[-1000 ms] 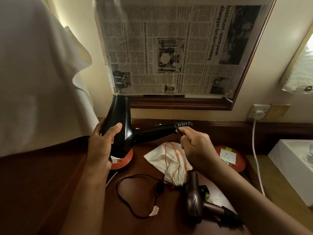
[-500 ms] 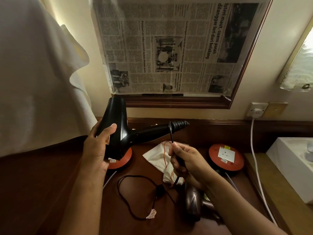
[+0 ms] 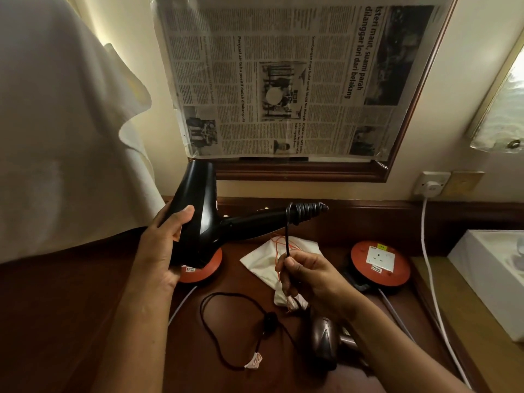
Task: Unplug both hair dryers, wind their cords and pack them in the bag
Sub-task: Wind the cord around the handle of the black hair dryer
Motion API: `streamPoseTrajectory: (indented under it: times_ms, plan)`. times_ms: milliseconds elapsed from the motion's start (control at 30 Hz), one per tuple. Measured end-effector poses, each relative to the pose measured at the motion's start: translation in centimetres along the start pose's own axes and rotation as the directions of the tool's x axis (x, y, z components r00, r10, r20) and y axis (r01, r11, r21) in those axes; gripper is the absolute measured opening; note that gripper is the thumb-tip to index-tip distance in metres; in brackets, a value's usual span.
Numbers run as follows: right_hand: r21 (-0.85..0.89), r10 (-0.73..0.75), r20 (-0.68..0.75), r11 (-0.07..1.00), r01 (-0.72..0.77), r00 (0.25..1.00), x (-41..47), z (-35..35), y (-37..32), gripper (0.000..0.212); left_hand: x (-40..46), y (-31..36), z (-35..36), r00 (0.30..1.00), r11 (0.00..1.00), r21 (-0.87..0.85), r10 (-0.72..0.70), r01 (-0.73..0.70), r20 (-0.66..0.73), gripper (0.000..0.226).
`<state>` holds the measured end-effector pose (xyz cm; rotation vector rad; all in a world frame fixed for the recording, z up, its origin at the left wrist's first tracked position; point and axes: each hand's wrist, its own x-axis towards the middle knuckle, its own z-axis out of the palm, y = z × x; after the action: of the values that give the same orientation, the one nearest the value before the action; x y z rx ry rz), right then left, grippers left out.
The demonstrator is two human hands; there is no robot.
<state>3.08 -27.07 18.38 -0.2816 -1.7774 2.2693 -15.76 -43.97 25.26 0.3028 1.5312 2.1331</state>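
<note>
The left hand (image 3: 167,245) is wrapped round the barrel of the glossy black plastic hair dryer (image 3: 198,219), holding it up above the dark wooden desktop (image 3: 136,321) with the nozzle pointing up and away and the handle lying nearly level, running out to the right. At the far end of that handle a few turns of thin black cord (image 3: 287,239) sit coiled already; from there the cord drops almost straight down into the right hand (image 3: 307,275), which pinches it between thumb and fingers, closed tight on nothing else. So the handle's tip lies above and slightly beyond the right hand, which is the nearer one to it, and I'd judge the next loop has to go up and round that long axis. There is open air on all sides of the tip, the wooden wall rail behind it being the closest edge. The slack trails onto the desk in a loose loop near its tagged end. The cream drawstring cloth bag (image 3: 263,259) lies flat just under the right hand, and the bronze-brown second hair dryer (image 3: 323,344) rests on the desk below the right wrist, its cord not clearly traceable.
</note>
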Motion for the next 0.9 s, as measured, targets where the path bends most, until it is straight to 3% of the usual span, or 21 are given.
streamPoseTrajectory:
  times_ms: [133, 267, 467, 733, 900]
  plan:
    - [-0.283, -0.078, -0.083, 0.958, 0.052, 0.993, 0.2, -0.3, -0.8, 0.022, -0.1, 0.0, -0.2, 0.999, 1.000, 0.012, -0.002, 0.002, 0.039, 0.056]
    - [-0.344, -0.089, -0.167, 0.939, 0.026, 0.982, 0.4, -0.6, -0.9, 0.026, -0.3, 0.2, -0.5, 0.999, 1.000, 0.008, 0.002, -0.002, 0.035, 0.058]
    - [-0.277, -0.177, -0.300, 0.956, 0.092, 0.938, 0.3, -0.3, -0.3, 0.027, -0.9, 0.5, -0.6, 0.999, 0.998, -0.048, -0.032, 0.033, 0.018, 0.049]
    - [0.072, -0.061, -0.078, 0.995, 0.067, 0.995, -0.2, 0.1, 1.2, 0.024, -1.9, 0.7, 0.1, 0.998, 0.995, -0.086, -0.051, 0.054, 0.035, 0.036]
    - [-0.002, -0.051, -0.100, 0.999, 0.051, 0.994, 0.2, 0.2, 0.4, 0.024, -2.2, 1.2, 0.3, 0.996, 0.995, -0.061, -0.071, 0.074, 0.050, 0.045]
